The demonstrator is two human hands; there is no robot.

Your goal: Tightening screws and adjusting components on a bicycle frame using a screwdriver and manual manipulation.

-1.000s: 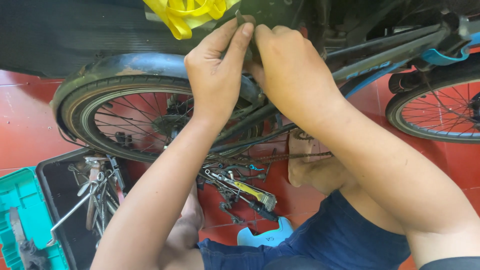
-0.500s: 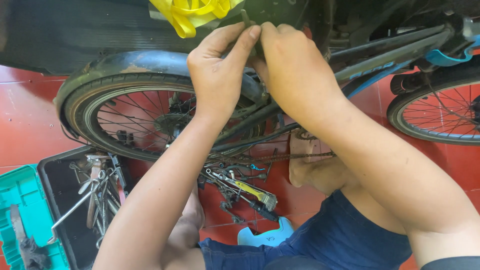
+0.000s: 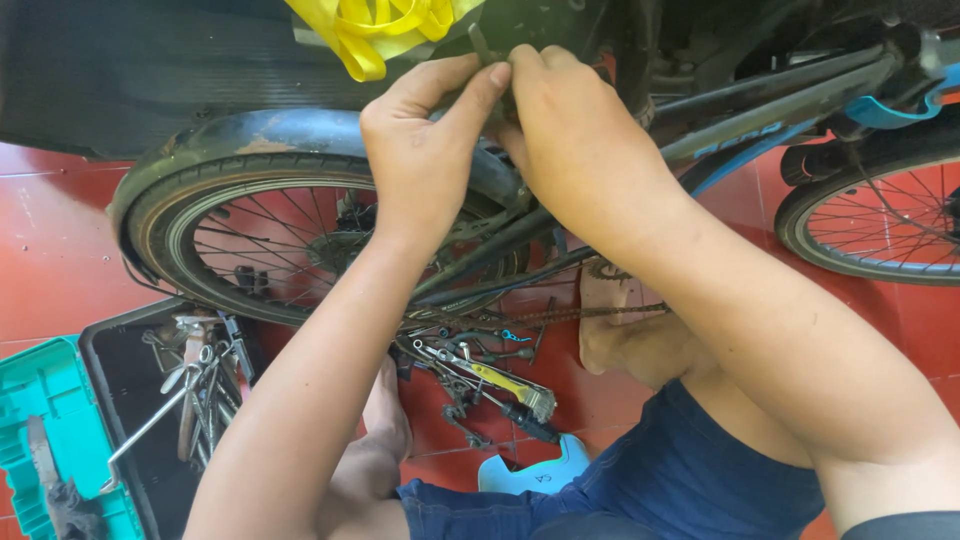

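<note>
We see even, soft daylight on the red floor (image 3: 60,250), with faint glare on its tiles. Deep shade swallows the upper frame. Shadows stay weak; focus holds across both hands (image 3: 500,150), with slight wide-angle stretch at the edges.

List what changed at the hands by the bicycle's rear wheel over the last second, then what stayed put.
Little changed. The left hand and right hand stay pressed together, fingertips pinching at a small dark part above the rear wheel; they only shifted slightly within the view. Nothing was taken up or let go. The yellow strap, the open tool tray and the loose tools on the red floor lie as before.
</note>
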